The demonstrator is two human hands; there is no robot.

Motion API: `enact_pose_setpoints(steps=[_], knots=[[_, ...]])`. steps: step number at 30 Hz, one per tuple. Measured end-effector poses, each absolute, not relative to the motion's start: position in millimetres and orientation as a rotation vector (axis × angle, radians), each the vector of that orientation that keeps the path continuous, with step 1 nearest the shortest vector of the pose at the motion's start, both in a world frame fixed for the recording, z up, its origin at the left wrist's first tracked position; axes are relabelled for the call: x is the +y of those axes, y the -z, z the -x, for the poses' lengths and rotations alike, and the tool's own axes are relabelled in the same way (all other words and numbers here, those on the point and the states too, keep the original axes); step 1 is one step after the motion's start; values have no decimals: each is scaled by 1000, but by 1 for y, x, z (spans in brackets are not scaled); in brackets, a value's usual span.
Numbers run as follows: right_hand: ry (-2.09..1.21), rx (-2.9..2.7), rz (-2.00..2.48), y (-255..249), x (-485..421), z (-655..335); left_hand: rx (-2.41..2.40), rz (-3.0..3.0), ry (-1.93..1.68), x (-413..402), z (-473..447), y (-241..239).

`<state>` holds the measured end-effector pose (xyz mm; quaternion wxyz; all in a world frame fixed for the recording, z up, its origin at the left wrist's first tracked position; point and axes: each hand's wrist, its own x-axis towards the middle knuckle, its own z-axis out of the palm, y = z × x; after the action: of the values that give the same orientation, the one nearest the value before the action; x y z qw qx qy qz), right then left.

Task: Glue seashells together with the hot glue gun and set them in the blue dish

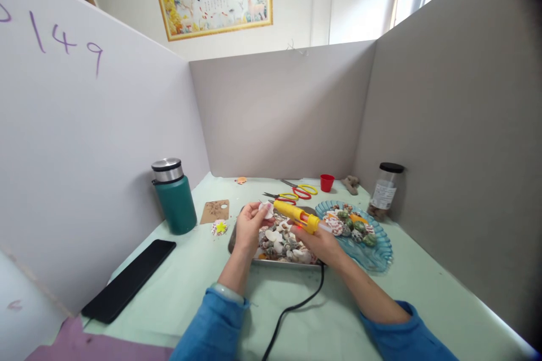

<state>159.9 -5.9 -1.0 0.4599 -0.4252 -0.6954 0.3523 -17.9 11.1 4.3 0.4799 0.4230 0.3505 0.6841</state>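
My left hand (pixel 249 225) pinches a small white shell (pixel 266 210) between thumb and fingers. A yellow hot glue gun (pixel 295 214) is gripped in my right hand (pixel 318 242), its nozzle pointing left at the shell; whether the tip touches it I cannot tell. A small red light glows on the gun, and its black cord (pixel 292 309) runs down toward me. Both hands are above a metal tray (pixel 284 264) full of mixed shells (pixel 282 240). Left of the tray lies a shell piece with a yellow star (pixel 221 228) on it.
Two pairs of scissors (pixel 302 191) and a red cup (pixel 327 183) lie behind the tray. A blue glass plate (pixel 379 251) with shells and a black-lidded jar (pixel 384 192) are right. Leftward are a brown card (pixel 215 211), green bottle (pixel 174 203) and black phone-like slab (pixel 129 280). Partitions enclose three sides.
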Motion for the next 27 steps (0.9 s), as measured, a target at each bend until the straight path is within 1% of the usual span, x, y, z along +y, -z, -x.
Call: enact_pose_setpoints(steps=[16, 27], knots=[[-798, -1781, 1016, 2, -5, -161, 817, -995, -1663, 12, 19, -6], [-957, -1645, 1036, -4, -9, -157, 828, -994, -1662, 12, 17, -7]])
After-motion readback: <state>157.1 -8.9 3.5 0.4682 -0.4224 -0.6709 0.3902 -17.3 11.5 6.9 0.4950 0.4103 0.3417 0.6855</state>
